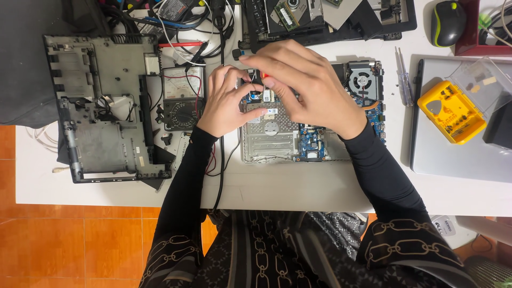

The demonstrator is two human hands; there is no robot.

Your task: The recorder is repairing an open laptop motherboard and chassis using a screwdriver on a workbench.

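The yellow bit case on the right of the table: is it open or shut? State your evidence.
Open. The yellow bit case has its clear lid swung up and back, exposing the tray inside.

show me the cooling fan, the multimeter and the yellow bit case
cooling fan (363,81), head view, on the round hub of the fan
multimeter (182,99), head view, on the middle of its face, between scale and dial
yellow bit case (451,111), head view, on the yellow tray
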